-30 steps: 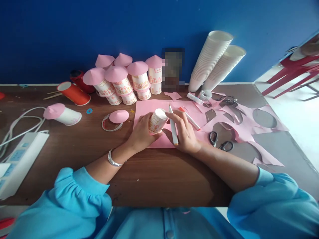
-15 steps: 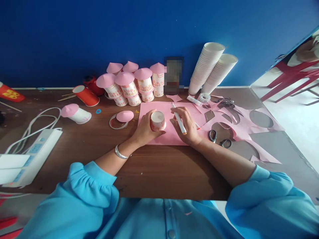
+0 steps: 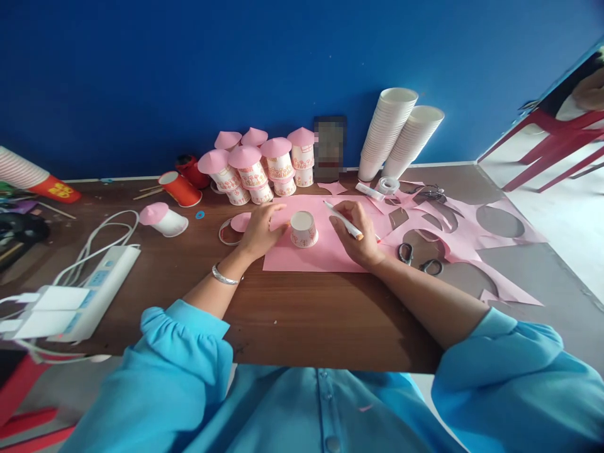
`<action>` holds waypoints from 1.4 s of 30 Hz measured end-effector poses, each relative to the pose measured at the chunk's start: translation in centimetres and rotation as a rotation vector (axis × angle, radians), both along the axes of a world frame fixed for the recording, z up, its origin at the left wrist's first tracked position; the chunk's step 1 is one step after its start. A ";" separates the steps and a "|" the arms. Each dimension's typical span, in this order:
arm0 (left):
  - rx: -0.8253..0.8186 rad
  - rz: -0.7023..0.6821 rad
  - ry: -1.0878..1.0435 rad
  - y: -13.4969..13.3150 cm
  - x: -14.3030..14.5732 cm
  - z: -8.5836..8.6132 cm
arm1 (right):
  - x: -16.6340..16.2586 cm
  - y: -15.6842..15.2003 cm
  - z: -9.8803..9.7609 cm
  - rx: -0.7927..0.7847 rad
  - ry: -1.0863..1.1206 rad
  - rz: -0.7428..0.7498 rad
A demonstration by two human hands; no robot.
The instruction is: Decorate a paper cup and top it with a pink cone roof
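An upside-down paper cup with red drawings round its side stands on a sheet of pink paper. Just left of the cup is my left hand, fingers apart and holding nothing. Behind that hand a pink paper cone and a white ring are partly hidden. My right hand, to the right of the cup, is closed round a white marker with an orange end. The marker's tip points up and left, clear of the cup.
Several decorated cup towers with pink cone roofs stand by the blue wall, near tall stacks of white cups. Pink paper scraps, scissors and a tape roll lie right. A power strip with cables lies left.
My left hand has let go of the cup and moved left, apart from it. The cup stays on the pink sheet. My right hand still holds the marker. The view has shifted slightly left.
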State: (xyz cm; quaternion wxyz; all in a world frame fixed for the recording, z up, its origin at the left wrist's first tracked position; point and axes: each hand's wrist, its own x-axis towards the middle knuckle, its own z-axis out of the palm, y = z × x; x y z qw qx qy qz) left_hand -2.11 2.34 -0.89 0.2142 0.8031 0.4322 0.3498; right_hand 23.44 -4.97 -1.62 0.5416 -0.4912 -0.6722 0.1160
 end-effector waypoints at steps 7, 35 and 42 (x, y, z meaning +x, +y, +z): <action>-0.032 -0.027 0.189 0.3 0.6 -0.8 | -0.4 -0.5 0.7 -0.080 0.161 0.148; 0.127 -0.292 -0.245 -3.8 1.3 4.1 | -1.4 -2.5 4.4 -0.405 0.576 0.418; 0.478 -0.324 -0.172 -3.8 1.5 3.8 | -2.4 -2.7 4.3 -0.496 0.805 0.446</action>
